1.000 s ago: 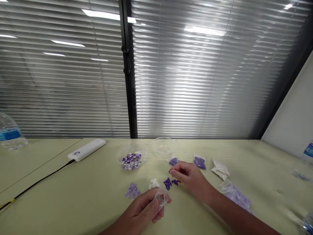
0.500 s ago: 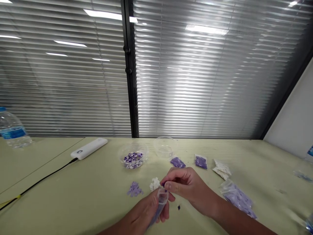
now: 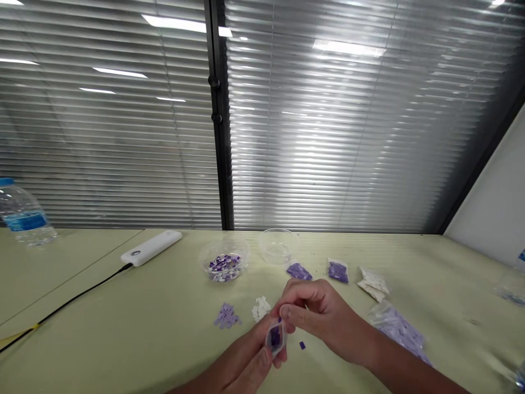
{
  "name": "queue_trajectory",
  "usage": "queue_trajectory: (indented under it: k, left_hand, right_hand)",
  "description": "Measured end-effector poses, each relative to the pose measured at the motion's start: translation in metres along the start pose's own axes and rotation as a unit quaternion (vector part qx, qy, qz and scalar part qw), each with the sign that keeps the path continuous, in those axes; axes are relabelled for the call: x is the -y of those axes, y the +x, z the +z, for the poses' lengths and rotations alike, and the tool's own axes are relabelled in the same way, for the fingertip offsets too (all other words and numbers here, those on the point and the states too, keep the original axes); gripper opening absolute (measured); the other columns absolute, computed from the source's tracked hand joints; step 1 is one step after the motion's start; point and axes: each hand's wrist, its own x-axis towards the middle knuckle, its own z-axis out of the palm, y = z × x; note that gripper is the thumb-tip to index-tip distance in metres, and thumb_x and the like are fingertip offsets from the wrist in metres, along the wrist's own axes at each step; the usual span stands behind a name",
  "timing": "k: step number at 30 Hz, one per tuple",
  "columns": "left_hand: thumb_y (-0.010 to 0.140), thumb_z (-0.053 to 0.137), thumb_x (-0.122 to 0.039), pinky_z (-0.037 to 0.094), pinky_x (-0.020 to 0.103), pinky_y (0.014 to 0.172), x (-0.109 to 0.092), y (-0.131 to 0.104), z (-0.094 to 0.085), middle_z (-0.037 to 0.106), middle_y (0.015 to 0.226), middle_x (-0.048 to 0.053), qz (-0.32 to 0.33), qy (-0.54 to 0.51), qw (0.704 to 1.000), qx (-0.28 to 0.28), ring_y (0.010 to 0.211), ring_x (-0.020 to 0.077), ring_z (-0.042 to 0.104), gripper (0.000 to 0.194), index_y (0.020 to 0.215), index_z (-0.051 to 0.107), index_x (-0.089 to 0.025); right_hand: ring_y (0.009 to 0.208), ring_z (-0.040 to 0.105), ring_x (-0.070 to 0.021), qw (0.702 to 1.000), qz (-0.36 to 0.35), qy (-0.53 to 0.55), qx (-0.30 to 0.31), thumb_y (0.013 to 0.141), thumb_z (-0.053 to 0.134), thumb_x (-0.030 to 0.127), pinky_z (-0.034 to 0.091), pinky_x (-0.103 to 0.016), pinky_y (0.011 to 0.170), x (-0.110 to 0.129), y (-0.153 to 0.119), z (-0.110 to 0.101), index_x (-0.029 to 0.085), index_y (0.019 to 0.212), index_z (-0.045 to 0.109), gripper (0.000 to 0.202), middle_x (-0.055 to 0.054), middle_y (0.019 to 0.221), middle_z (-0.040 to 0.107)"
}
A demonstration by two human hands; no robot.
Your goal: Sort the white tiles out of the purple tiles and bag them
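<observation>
Bag of clear plastic (image 3: 281,346), small and held above the table, gripped in the left hand (image 3: 251,357) with mouth gaping toward the camera and dark purple pieces (image 3: 275,335) visible inside. Right hand (image 3: 318,309) close at the rim, thumb and forefinger drawn together, with a speck of dark purple showing just below their tips; cannot tell whether pinched there or lying loose. On the pale yellow-green table (image 3: 123,339), just right of the bag, one flat dark purple piece (image 3: 302,345). Beyond the left hand, a heap of flat light purple pieces (image 3: 227,316) and, near the right fingers, a heap of flat white pieces (image 3: 260,308). Farther back, a round clear plastic tub (image 3: 204,264) with mixed purple and white pieces (image 3: 224,267), beside a round clear plastic dish or lid (image 3: 277,248). Toward the right, two flat purple-filled packets (image 3: 337,271), overlapping white-filled packets (image 3: 372,283) and, nearer, a clear bag of light purple pieces (image 3: 400,331).
</observation>
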Motion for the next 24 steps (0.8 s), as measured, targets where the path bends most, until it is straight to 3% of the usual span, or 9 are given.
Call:
queue_trajectory:
  k: [5,9,13,16,18,21,24]
  left_hand:
    - [0.101,0.041,-0.072,0.042,0.038,0.099,-0.001,-0.001,0.002,0.053,0.109,0.007,0.016,0.030,0.999,-0.018,0.102,0.0247,0.048,0.055,0.130,0.056,-0.028]
    - [0.103,0.037,-0.069,0.042,0.037,0.096,-0.003,-0.001,0.004,0.053,0.106,0.007,0.022,0.040,0.999,-0.020,0.099,0.0232,0.048,0.055,0.130,0.058,-0.026]
    - [0.106,0.033,-0.066,0.042,0.035,0.092,0.002,-0.001,0.003,0.055,0.105,0.008,0.019,0.047,0.998,-0.030,0.093,0.0206,0.048,0.055,0.137,0.052,-0.025]
    - [0.108,0.031,-0.064,0.042,0.033,0.087,0.006,-0.002,0.001,0.056,0.106,0.008,0.025,0.059,0.997,-0.034,0.089,0.0192,0.049,0.053,0.140,0.048,-0.024]
    - [0.109,0.029,-0.062,0.041,0.031,0.082,0.004,-0.002,0.000,0.055,0.101,0.006,0.043,0.077,0.995,-0.035,0.086,0.0186,0.049,0.050,0.131,0.053,-0.024]
    - [0.108,0.030,-0.063,0.039,0.028,0.074,-0.006,-0.003,0.002,0.051,0.088,0.003,0.057,0.112,0.992,-0.026,0.079,0.0175,0.047,0.050,0.115,0.060,-0.023]
    - [0.106,0.035,-0.065,0.037,0.028,0.070,-0.018,-0.005,0.008,0.052,0.086,0.002,0.053,0.143,0.988,-0.016,0.075,0.0174,0.047,0.050,0.117,0.062,-0.024]
  right_hand:
    - [0.076,0.064,-0.0169,0.990,-0.032,-0.132,-0.042,0.098,0.061,0.023,0.050,-0.030,0.074,-0.006,-0.001,-0.006,0.020,0.092,0.081,0.021,-0.003,0.077,0.072]
    - [0.073,0.063,-0.0163,0.988,-0.063,-0.141,-0.030,0.096,0.057,0.016,0.049,-0.029,0.072,-0.005,-0.002,-0.008,0.020,0.088,0.081,0.025,-0.002,0.075,0.073]
    - [0.073,0.062,-0.0165,0.986,-0.050,-0.151,-0.054,0.096,0.055,0.020,0.045,-0.027,0.067,-0.008,0.000,-0.017,0.020,0.089,0.079,0.025,-0.003,0.079,0.072]
    - [0.074,0.060,-0.0163,0.960,-0.012,-0.265,-0.093,0.095,0.056,0.022,0.040,-0.026,0.062,-0.019,0.002,-0.033,0.021,0.087,0.076,0.022,-0.003,0.082,0.070]
    - [0.079,0.062,-0.0179,0.935,0.008,-0.348,-0.070,0.093,0.063,0.028,0.042,-0.027,0.065,-0.030,0.002,-0.041,0.022,0.095,0.076,0.014,-0.002,0.086,0.068]
    - [0.084,0.064,-0.0198,0.917,0.035,-0.393,-0.057,0.087,0.075,0.043,0.047,-0.030,0.076,-0.048,0.001,-0.040,0.026,0.117,0.073,0.034,-0.002,0.094,0.068]
    - [0.093,0.065,-0.0217,0.907,0.026,-0.412,-0.076,0.085,0.078,0.045,0.048,-0.032,0.082,-0.063,0.000,-0.031,0.029,0.117,0.075,0.036,-0.003,0.103,0.069]
